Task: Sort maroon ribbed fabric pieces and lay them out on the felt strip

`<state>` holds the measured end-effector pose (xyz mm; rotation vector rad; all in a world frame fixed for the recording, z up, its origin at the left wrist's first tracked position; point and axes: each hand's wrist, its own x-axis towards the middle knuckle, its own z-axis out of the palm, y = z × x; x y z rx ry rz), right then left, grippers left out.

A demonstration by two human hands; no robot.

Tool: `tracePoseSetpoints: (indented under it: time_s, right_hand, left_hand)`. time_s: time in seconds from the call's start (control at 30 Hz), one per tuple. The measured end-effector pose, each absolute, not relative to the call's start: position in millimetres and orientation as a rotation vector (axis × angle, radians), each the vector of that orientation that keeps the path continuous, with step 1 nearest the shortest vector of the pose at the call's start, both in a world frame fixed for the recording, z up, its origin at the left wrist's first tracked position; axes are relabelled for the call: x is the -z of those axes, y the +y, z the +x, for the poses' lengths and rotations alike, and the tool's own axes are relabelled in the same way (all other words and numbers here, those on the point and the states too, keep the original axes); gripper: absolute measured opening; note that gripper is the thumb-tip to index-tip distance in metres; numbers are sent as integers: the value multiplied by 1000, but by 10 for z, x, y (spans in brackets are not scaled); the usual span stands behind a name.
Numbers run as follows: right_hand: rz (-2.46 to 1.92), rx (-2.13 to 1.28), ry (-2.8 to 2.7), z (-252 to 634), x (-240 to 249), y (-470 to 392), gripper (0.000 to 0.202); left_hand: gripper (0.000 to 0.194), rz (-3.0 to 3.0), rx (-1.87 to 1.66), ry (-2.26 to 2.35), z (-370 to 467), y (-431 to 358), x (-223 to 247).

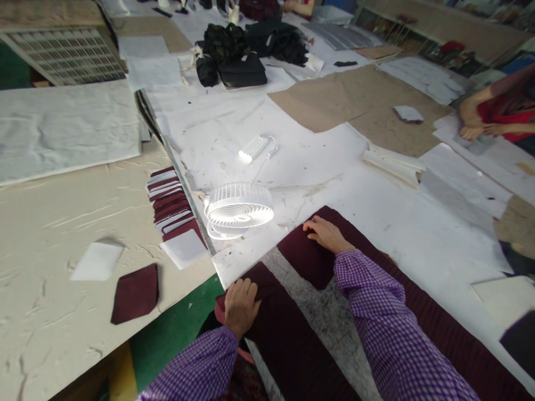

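Two rows of dark maroon fabric pieces lie on the table in front of me. My left hand [241, 306] rests at the near end of the closer row [288, 334], fingers curled over its edge; whether it pinches a layer is hard to make out. On the farther row, my right hand [326, 234] bends its fingers onto the top of a maroon piece [307, 256] near the end. A grey speckled strip [326, 312] shows between the rows. Just beyond them stands a white fan [240, 206].
A fanned row of maroon and white pieces [173, 200] lies left of the fan, near a loose maroon stack [136, 293]. A white power unit [253, 148] sits behind the fan. Black bags [242, 71] are farther back. Another person's hands [472, 131] are at right.
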<state>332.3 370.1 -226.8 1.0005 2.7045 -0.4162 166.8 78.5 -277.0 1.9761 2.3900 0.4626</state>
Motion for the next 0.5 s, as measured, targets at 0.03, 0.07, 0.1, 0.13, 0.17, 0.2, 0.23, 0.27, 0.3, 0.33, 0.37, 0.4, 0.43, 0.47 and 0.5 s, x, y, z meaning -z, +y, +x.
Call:
tracePoseSetpoints:
  time_s: [0.03, 0.07, 0.1, 0.13, 0.17, 0.2, 0.23, 0.27, 0.3, 0.33, 0.37, 0.4, 0.43, 0.47, 0.5]
  right_hand:
    - [992, 412, 2709, 3321, 2266, 3707, 18]
    - [981, 409, 2711, 3319, 2270, 3719, 19]
    - [965, 407, 2711, 3315, 2278, 3737, 18]
    - [948, 405, 2711, 3310, 2289, 3758, 17]
    - [931, 401, 2711, 3305, 2301, 3778, 15]
    - [915, 396, 2710, 3299, 2314, 3796, 14]
    - [901, 389, 2710, 3295, 2325, 3809, 14]
    - [887, 379, 2711, 3291, 2332, 3816, 14]
    - [874, 366, 2714, 3290, 2336, 3815, 15]
    - [859, 352, 2720, 3291, 2335, 3806, 15]
    - [844, 336, 2731, 3296, 2331, 3788, 14]
    - [830, 319, 2745, 3303, 2323, 3763, 13]
    - [820, 299, 2762, 3313, 2313, 3732, 12]
    - [813, 280, 2779, 3326, 2302, 3698, 10]
    - [809, 262, 2796, 3339, 2291, 3664, 8]
  left_hand:
    - [10, 1973, -463, 2391, 1668, 785, 2770]
    - [10, 1971, -463, 2391, 1668, 785, 2772]
    - [9, 1969, -463, 2391, 1669, 785, 2774]
    - [9, 1968, -463, 2392, 1669, 783, 2776]
    - [9, 1969, -465, 2391, 1669, 782, 2778]
    - [9, 1970, -468, 2391, 1670, 780, 2780]
    - [9, 1972, -470, 2391, 1670, 779, 2780]
    - [9, 1974, -472, 2391, 1671, 779, 2780]
    - [10, 1975, -474, 2392, 1671, 779, 2780]
    - [10, 1976, -474, 2392, 1671, 780, 2779]
    - [10, 1975, -474, 2394, 1672, 780, 2779]
    - [10, 1974, -474, 2395, 1672, 780, 2780]
    - [10, 1972, -474, 2397, 1672, 780, 2781]
    - [10, 1969, -475, 2399, 1672, 779, 2782]
    - [9, 1966, -474, 2401, 1673, 777, 2783]
